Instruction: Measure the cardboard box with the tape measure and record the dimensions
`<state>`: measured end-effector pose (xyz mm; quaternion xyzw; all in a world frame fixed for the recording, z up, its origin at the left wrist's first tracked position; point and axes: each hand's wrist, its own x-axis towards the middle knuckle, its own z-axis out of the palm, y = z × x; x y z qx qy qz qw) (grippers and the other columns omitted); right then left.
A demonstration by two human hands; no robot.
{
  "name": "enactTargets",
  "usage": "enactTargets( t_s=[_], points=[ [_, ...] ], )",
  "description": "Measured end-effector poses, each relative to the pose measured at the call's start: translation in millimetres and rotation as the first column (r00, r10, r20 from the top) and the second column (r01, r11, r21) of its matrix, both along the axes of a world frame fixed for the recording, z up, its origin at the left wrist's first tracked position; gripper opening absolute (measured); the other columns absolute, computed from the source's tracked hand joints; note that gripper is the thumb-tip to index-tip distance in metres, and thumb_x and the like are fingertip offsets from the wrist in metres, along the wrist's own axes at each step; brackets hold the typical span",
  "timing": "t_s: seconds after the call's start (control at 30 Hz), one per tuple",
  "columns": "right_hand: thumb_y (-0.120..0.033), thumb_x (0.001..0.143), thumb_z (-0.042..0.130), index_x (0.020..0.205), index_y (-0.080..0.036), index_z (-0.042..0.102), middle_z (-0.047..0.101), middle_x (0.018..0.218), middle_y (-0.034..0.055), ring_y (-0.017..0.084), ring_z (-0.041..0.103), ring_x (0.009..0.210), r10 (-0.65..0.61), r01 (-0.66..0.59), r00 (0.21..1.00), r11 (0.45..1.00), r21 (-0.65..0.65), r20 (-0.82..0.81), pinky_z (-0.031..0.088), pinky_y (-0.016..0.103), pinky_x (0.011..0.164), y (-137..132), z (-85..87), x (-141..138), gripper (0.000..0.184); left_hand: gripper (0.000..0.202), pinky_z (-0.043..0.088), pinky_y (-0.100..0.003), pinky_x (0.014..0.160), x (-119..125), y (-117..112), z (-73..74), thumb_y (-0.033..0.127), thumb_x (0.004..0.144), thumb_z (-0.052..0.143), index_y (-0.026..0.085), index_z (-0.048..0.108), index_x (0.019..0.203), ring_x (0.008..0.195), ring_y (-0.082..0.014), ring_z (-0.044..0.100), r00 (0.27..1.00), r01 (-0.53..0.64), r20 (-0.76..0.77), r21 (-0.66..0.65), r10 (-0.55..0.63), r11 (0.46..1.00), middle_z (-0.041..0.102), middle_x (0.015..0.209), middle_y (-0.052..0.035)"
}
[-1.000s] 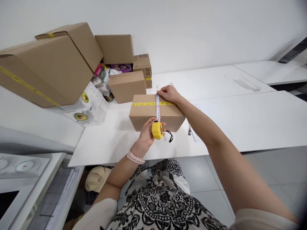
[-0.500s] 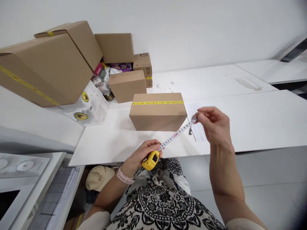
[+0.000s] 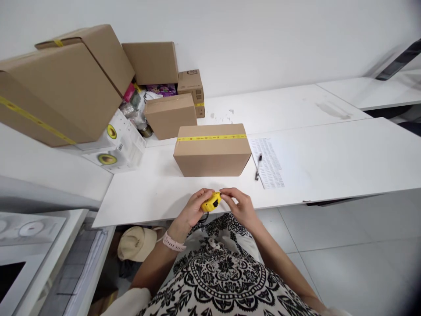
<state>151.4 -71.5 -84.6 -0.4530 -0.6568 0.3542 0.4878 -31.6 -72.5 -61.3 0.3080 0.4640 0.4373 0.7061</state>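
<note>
A yellow tape measure (image 3: 210,203) with a black button is gripped in my left hand (image 3: 194,208), just over the table's front edge. My right hand (image 3: 240,205) pinches at the tape's mouth, fingertips on its small black end; no blade shows between the hands. Behind them a brown cardboard box (image 3: 212,151), sealed with yellow tape along its top, rests on the white table (image 3: 158,193). Right of the box lies a printed sheet (image 3: 271,169) with a pen (image 3: 258,166) across its left side.
Large cartons (image 3: 62,87) are stacked at the left on white boxes with avocado pictures (image 3: 113,149). Smaller cartons (image 3: 171,116) and packaged goods stand at the back. Below the table at left are a beige cap (image 3: 136,243) and a white appliance (image 3: 29,237).
The tape's blade, stretched between my hands before, has gone back into its case. My right hand has come left and down to meet my left hand. The pen is now fully visible.
</note>
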Motion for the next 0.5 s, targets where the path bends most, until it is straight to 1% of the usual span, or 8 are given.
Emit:
enactTargets(
  t_s=[0.1,0.17,0.23,0.3,0.33,0.4,0.47,0.5],
  points=[
    [-0.038,0.099,0.051,0.114,-0.031,0.072,0.078,0.103,0.0067,0.025,0.073,0.094,0.023,-0.024,0.999,0.999,0.026,0.040,0.059,0.043,0.085,-3,-6.8,-12,0.027,0.040,0.046,-0.023,0.066,6,2,-6.3,0.050,0.068,0.085,0.017,0.069,0.083,0.073,-0.0140,0.059,0.999,-0.039,-0.027,0.045,0.040,0.998,0.065,0.082,-0.0024],
    [-0.041,0.099,0.050,0.117,-0.029,0.069,0.078,0.099,0.0068,0.024,0.074,0.088,-0.022,0.023,0.999,0.999,-0.028,0.047,0.059,0.041,0.080,3,-10.3,2,0.029,0.043,0.047,-0.024,0.067,3,5,-14.5,0.048,0.066,0.087,0.017,0.066,0.089,0.072,-0.0133,0.061,0.989,-0.112,-0.083,0.090,0.119,0.990,0.066,0.082,-0.0017],
    [-0.046,0.097,0.051,0.107,-0.027,0.069,0.076,0.087,0.0064,0.024,0.072,0.077,-0.228,0.236,0.969,0.968,-0.087,0.100,0.057,0.039,0.072,19,-14.2,30,0.028,0.045,0.048,-0.024,0.066,-5,11,-24.7,0.044,0.066,0.087,0.018,0.062,0.094,0.069,-0.0130,0.063,0.955,-0.204,-0.183,0.168,0.234,0.964,0.067,0.082,-0.0005],
    [-0.048,0.092,0.054,0.091,-0.025,0.066,0.074,0.083,0.0070,0.025,0.070,0.077,-0.498,0.529,0.830,0.846,-0.071,0.250,0.054,0.039,0.075,44,-18.9,63,0.026,0.042,0.049,-0.024,0.064,-16,19,-36.3,0.041,0.069,0.084,0.019,0.060,0.096,0.067,-0.0129,0.063,0.887,-0.253,-0.315,0.279,0.337,0.926,0.066,0.083,-0.0001],
    [-0.046,0.090,0.055,0.088,-0.024,0.064,0.074,0.084,0.0075,0.026,0.069,0.080,-0.554,0.611,0.757,0.789,-0.073,0.347,0.052,0.040,0.079,59,-21.4,78,0.024,0.039,0.049,-0.025,0.065,-22,24,-42.5,0.040,0.072,0.081,0.020,0.060,0.097,0.068,-0.0129,0.063,0.844,-0.246,-0.388,0.335,0.371,0.910,0.066,0.085,-0.0003],
    [-0.043,0.089,0.055,0.093,-0.022,0.062,0.074,0.089,0.0090,0.027,0.068,0.085,-0.532,0.681,0.665,0.720,-0.132,0.524,0.049,0.039,0.080,88,-26.1,101,0.023,0.031,0.051,-0.026,0.068,-34,34,-54.7,0.038,0.078,0.074,0.020,0.060,0.099,0.074,-0.0140,0.064,0.717,-0.184,-0.553,0.437,0.424,0.881,0.065,0.091,-0.0018],
    [-0.046,0.090,0.055,0.103,-0.020,0.060,0.073,0.094,0.0110,0.028,0.067,0.089,-0.418,0.674,0.621,0.716,-0.180,0.663,0.047,0.039,0.081,112,-29.6,110,0.029,0.025,0.052,-0.029,0.076,-43,42,-65.0,0.035,0.080,0.070,0.021,0.060,0.098,0.083,-0.0166,0.064,0.576,-0.111,-0.675,0.495,0.462,0.862,0.065,0.098,-0.0035],
    [-0.047,0.091,0.055,0.107,-0.019,0.060,0.073,0.096,0.0125,0.029,0.067,0.091,-0.351,0.657,0.601,0.728,-0.194,0.718,0.046,0.039,0.081,121,-30.7,110,0.032,0.023,0.052,-0.031,0.081,-47,45,-68.9,0.034,0.080,0.070,0.021,0.061,0.097,0.088,-0.0183,0.064,0.532,-0.087,-0.705,0.506,0.469,0.858,0.064,0.100,-0.0043]
  ],
)
